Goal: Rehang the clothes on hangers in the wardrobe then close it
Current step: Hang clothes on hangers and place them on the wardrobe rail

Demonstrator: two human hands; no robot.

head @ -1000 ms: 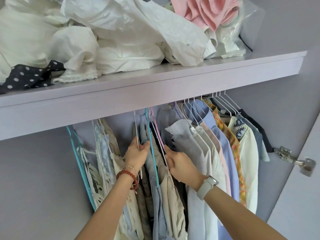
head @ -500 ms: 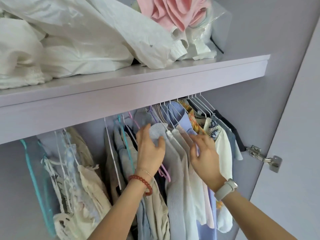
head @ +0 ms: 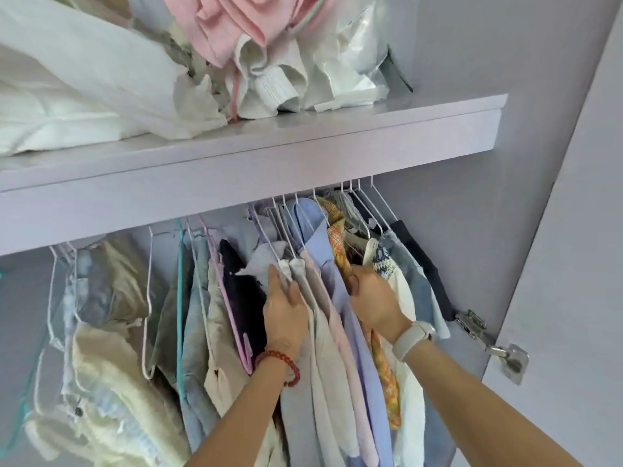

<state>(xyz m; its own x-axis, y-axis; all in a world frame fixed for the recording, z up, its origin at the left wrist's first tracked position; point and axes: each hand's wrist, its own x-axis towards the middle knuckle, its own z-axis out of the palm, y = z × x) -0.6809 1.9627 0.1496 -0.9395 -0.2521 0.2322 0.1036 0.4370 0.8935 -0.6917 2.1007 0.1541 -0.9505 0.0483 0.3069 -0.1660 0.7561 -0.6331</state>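
Where shirts (head: 323,298) crowd, left hand (head: 285,313) and right hand (head: 374,298), apparently parting them

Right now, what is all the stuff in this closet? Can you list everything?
shelf: one, pale lilac, across the top above the hanging clothes
heap of bags and cloth: one pile, mostly white, on the shelf at left
pink garment: one, pink, on top of the pile
hanging shirts: too many to count, white, pink, blue, on white wire hangers at centre
plaid shirt: one, orange-yellow, right of the blue shirt
dark garment: one, navy, on a lilac hanger
cream clothes: several, at far left
door hinge: one, metal, at right
left hand: red bead bracelet, fingers among the shirts
right hand: white watch, fingers between the shirts
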